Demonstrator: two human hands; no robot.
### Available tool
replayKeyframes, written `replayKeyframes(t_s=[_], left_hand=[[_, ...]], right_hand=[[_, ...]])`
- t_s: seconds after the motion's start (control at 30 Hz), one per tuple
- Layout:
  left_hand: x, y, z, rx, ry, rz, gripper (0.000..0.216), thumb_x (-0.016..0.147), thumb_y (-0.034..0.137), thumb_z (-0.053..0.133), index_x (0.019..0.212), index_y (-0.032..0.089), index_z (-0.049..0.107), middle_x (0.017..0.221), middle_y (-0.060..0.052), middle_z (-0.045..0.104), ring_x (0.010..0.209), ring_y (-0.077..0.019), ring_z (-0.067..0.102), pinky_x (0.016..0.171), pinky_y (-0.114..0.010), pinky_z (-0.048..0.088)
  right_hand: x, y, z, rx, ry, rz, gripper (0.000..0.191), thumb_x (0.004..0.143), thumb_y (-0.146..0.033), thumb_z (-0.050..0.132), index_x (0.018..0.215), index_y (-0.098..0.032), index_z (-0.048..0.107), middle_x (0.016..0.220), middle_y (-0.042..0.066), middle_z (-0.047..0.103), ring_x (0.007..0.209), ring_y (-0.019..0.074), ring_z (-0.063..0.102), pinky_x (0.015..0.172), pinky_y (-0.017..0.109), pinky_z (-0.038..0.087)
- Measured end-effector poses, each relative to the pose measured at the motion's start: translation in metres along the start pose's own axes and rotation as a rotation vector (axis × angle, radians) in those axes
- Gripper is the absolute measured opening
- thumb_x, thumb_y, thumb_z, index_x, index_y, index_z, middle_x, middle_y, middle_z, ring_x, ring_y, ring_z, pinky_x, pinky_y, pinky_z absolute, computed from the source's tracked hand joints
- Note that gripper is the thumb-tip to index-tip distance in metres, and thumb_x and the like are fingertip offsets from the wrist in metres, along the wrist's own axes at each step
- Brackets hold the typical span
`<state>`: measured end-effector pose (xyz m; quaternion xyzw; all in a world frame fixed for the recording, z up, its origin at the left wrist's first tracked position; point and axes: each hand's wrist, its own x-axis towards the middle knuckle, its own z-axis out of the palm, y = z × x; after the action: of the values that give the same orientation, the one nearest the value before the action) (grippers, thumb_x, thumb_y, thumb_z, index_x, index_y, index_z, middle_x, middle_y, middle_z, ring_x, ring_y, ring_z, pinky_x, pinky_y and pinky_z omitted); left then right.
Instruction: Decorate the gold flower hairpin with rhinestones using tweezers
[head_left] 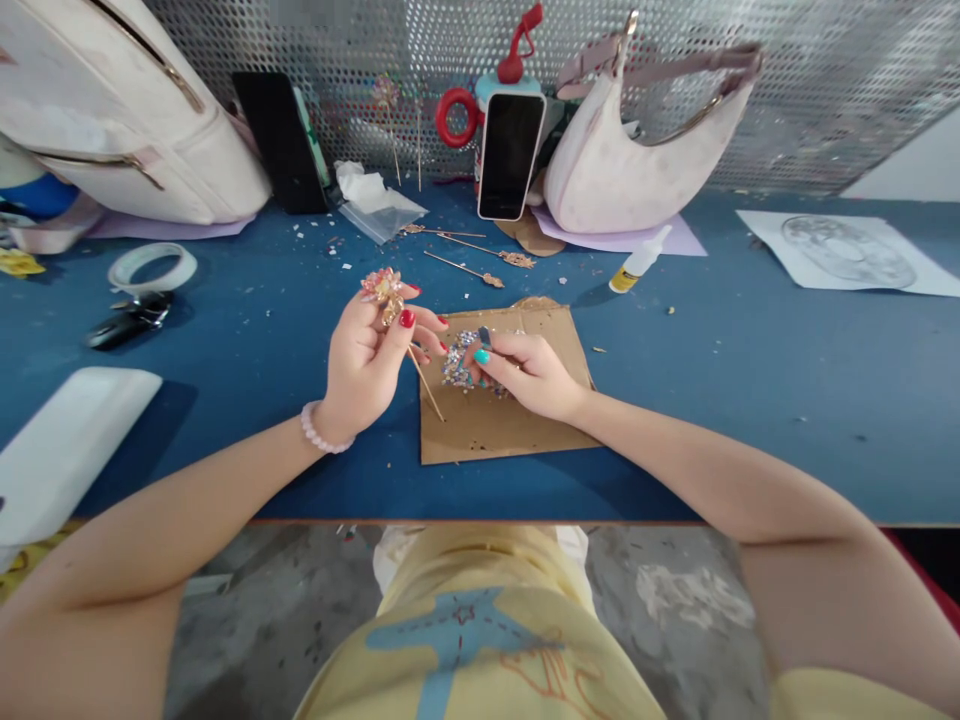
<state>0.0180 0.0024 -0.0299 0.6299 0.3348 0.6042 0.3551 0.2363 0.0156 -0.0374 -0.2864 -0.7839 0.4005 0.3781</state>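
Observation:
My left hand (371, 360) is closed on a gold hairpin (384, 290) with a pink jewelled flower head; its thin stick slants down over the brown cardboard sheet (510, 430). My right hand (525, 372) rests on that cardboard, fingers pinched over a small heap of sparkling rhinestones (459, 362). What the pinch holds is too small to make out. The two hands are close together above the blue table (750, 380).
Two more hairpins (480, 270) lie behind the cardboard, with a small glue bottle (637, 265) to the right. A phone (510, 150), two pale bags (637, 150), a tape roll (152, 267), a white tray (60, 450) and a printed sheet (847, 255) ring the work area.

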Motion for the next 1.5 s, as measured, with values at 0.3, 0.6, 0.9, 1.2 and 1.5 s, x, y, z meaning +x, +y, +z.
replayKeyframes(t_s=[0.3,0.6,0.9,1.2,1.5], left_hand=[[0.003,0.003,0.001,0.103,0.002,0.103,0.02,0.104,0.043,0.063,0.108,0.023,0.065,0.085,-0.001,0.08,0.059,-0.0125,0.065,0.059,-0.026,0.056],[0.0,0.005,0.0,0.228,0.037,0.116,0.016,0.1,0.04,0.065,0.104,0.024,0.065,0.076,0.002,0.075,0.042,-0.009,0.04,0.046,-0.027,0.038],[0.001,-0.001,-0.003,0.188,0.01,0.099,0.021,0.104,0.045,0.061,0.115,0.028,0.066,0.083,0.001,0.077,0.048,-0.0114,0.046,0.051,-0.028,0.043],[0.005,-0.002,-0.003,0.141,-0.038,0.061,0.025,0.104,0.049,0.063,0.111,0.025,0.064,0.075,0.002,0.073,0.046,-0.0085,0.05,0.047,-0.023,0.046],[0.022,-0.028,-0.011,-0.125,-0.155,-0.152,0.035,0.096,0.059,0.071,0.099,0.025,0.062,0.063,0.006,0.06,0.045,-0.0076,0.044,0.044,-0.021,0.037]], right_hand=[[0.001,0.004,-0.001,-0.1,0.114,-0.174,0.055,0.105,-0.057,0.05,0.065,-0.02,0.056,0.075,0.0,0.049,0.072,0.0134,0.052,0.072,0.03,0.046],[0.0,-0.003,0.001,-0.099,0.118,-0.075,0.062,0.104,-0.066,0.046,0.061,-0.022,0.045,0.062,-0.004,0.042,0.061,0.011,0.044,0.062,0.029,0.037],[-0.001,-0.003,0.002,-0.124,0.117,-0.085,0.062,0.103,-0.066,0.046,0.066,-0.019,0.06,0.06,-0.003,0.044,0.059,0.011,0.044,0.061,0.029,0.036],[-0.003,0.004,0.0,-0.017,0.039,-0.169,0.042,0.099,-0.052,0.064,0.077,-0.02,0.078,0.087,0.006,0.081,0.083,0.0158,0.075,0.079,0.029,0.057],[-0.004,0.0,0.0,-0.104,-0.009,-0.259,0.008,0.094,-0.026,0.076,0.091,-0.019,0.08,0.09,0.003,0.082,0.08,0.0138,0.077,0.077,0.026,0.061]])
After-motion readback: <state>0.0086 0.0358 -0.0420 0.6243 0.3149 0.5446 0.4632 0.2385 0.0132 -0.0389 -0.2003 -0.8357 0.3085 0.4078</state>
